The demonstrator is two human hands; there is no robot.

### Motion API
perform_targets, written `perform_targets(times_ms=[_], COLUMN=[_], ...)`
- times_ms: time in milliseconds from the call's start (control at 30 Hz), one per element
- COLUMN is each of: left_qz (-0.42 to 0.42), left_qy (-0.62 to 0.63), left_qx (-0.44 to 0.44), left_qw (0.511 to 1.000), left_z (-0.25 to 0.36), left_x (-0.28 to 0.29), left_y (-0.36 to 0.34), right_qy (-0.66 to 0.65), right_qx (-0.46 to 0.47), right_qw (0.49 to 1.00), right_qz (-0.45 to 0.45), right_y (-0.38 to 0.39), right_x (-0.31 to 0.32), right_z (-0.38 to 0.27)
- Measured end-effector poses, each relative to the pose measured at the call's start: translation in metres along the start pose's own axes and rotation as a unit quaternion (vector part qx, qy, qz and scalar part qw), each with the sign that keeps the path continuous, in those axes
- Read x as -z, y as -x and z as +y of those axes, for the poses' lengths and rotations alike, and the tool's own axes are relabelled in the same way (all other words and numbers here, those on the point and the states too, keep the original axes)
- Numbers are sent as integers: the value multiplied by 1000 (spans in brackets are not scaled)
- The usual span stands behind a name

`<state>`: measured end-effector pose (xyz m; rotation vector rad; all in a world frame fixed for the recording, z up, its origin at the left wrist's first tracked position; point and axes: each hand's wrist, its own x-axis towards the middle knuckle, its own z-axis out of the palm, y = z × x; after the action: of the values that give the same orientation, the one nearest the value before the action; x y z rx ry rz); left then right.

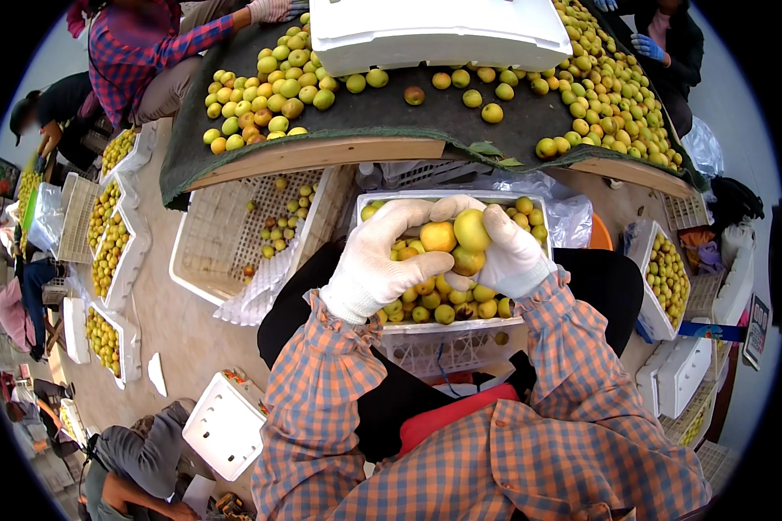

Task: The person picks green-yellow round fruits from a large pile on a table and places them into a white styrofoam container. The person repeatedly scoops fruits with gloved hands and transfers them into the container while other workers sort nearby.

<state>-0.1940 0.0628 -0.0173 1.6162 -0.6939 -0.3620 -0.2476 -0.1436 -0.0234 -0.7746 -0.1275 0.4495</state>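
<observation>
Both of my hands wear white knit gloves and meet above a white foam box (365,208) filled with round yellow-green fruits (443,313). My left hand (374,260) is curled round an orange-yellow fruit (438,236), thumb below it and fingers over the top. My right hand (517,252) grips a smooth yellow-green fruit (472,230) between thumb and fingers. A browner fruit (468,261) sits just under that one, against the same hand. Fingertips of both hands are partly hidden behind the fruits.
Ahead, a table (374,113) covered in dark cloth bears loose fruits and a white foam box (439,35). Below its edge stands a large crate (226,234) with some fruits. Filled boxes (109,252) line the left; another (666,282) stands right. Other people work around.
</observation>
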Motion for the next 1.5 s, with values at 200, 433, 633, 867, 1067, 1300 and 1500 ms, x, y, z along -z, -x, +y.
perform_targets(times_ms=[200,433,633,867,1067,1300,1500], left_qz=[-8,5,43,448,616,375,279], left_qy=[113,288,173,381,462,430,344], left_qx=[69,139,150,153,195,175,200], left_qw=[991,947,972,794,608,802,874], left_z=[2,-5,-20,-77,-107,-82,-67], left_x=[4,3,-3,55,117,77,53], left_y=[3,3,-6,-20,-18,-18,-23], right_qy=[-22,-57,-107,-244,-191,58,312], right_qx=[3,-2,-35,-31,-3,-40,-43], right_qw=[1000,998,986,966,980,995,928], right_qz=[-4,23,121,80,48,74,199], right_y=[-2,-6,-14,-18,-8,0,-5], right_x=[-5,-9,2,24,29,10,17], right_z=[5,4,14,28,28,13,3])
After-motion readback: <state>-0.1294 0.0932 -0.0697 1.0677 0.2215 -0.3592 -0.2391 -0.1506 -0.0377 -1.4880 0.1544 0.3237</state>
